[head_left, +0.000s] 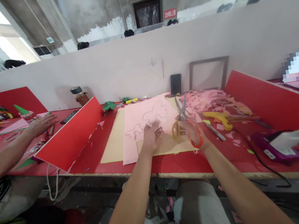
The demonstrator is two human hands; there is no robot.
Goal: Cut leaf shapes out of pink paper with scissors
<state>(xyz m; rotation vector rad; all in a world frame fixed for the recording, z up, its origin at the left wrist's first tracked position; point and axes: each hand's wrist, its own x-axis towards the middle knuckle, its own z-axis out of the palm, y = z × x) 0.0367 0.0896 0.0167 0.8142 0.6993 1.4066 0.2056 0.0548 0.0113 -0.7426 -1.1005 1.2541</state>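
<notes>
My right hand (194,132) is wrapped round a pair of scissors (182,114) with one yellow and one orange-red handle loop. The blades point away from me and stand apart, with no paper visible between them. My left hand (151,137) is closed in a pinch just left of the scissors; what its fingers hold is too small to make out. Beneath both hands lies a pink paper sheet (135,114) with drawn outlines of curved shapes. It rests on a tan board (110,147).
Pink paper scraps (212,101) pile up at the right, near a yellow glue gun (218,119), a cutter knife (215,131) and a purple power strip (274,150). Red dividers (71,134) flank the place. A phone (176,84) leans on the back panel. Another person's hand (42,123) is at left.
</notes>
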